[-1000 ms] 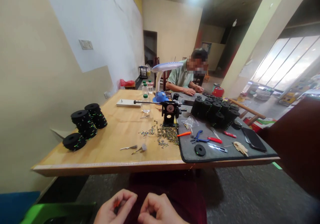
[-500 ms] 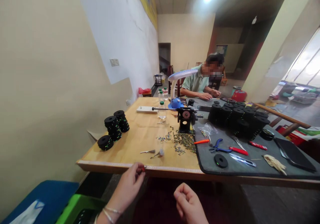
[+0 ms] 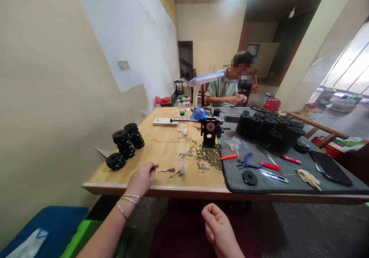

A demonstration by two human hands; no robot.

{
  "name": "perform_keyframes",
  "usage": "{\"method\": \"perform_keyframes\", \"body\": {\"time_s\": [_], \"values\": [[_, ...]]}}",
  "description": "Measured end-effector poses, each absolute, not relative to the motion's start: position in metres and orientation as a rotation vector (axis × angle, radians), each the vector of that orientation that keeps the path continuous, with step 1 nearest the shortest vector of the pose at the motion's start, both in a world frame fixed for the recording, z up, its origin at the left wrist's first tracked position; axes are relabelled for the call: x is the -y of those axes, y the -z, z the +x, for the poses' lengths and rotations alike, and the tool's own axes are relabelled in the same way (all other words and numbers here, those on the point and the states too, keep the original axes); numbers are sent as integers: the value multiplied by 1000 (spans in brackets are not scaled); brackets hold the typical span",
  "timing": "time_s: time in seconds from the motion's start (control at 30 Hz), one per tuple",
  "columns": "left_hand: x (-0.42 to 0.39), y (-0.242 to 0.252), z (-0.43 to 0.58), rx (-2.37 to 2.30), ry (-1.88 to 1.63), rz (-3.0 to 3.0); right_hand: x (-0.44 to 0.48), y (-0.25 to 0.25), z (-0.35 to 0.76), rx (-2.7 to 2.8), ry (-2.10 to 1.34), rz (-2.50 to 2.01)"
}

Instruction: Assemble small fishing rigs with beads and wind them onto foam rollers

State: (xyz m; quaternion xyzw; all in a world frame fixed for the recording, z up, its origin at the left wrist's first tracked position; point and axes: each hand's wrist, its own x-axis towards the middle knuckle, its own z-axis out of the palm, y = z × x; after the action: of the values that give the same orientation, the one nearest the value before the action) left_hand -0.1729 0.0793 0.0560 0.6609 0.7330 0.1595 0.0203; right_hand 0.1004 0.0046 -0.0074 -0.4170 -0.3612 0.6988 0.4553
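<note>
My left hand point(image 3: 142, 179) is over the table's front edge, its fingers closed round a small red-tipped object point(image 3: 155, 167); its kind I cannot make out. Just right of it lie two thin pieces with brush-like ends point(image 3: 178, 172) on the wood. My right hand point(image 3: 220, 225) hovers below the table edge in front of my lap, fingers curled and pinched together; anything in them is hidden. Beyond the brush-like pieces, many tiny dark and yellowish pieces point(image 3: 209, 157) are scattered by a black winding device point(image 3: 209, 132) with a long rod.
Black foam spools point(image 3: 123, 143) stand stacked at left; many more point(image 3: 269, 127) crowd the grey mat point(image 3: 239, 181). On the mat lie blue-handled pliers point(image 3: 246, 162), a single spool point(image 3: 250, 177) and a glove point(image 3: 308, 179). A lamp point(image 3: 198, 112) and bottles point(image 3: 182, 123) stand behind. Another person point(image 3: 221, 89) sits opposite.
My left hand has moved forward and left over the tabletop with the red-tipped object. My right hand stays nearly in place. The view has shifted slightly; the other person's hands have lifted from the table.
</note>
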Motion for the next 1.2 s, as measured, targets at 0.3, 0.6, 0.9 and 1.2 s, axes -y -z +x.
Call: {"method": "perform_keyframes", "body": {"time_s": [0.3,0.6,0.9,1.2], "values": [[-112,-58,-171,-2325,-482,2112,-11,6,102,1072,-1806,-1018],[-97,-56,-136,-2044,-597,2229,-10,16,103,1070,-1789,-1042],[-101,-43,-137,-1955,-870,2025,-8,4,103,977,-1824,-1091],[-21,-37,-83,-1299,-1131,1081,0,-3,99,969,-1755,-1071]]}}
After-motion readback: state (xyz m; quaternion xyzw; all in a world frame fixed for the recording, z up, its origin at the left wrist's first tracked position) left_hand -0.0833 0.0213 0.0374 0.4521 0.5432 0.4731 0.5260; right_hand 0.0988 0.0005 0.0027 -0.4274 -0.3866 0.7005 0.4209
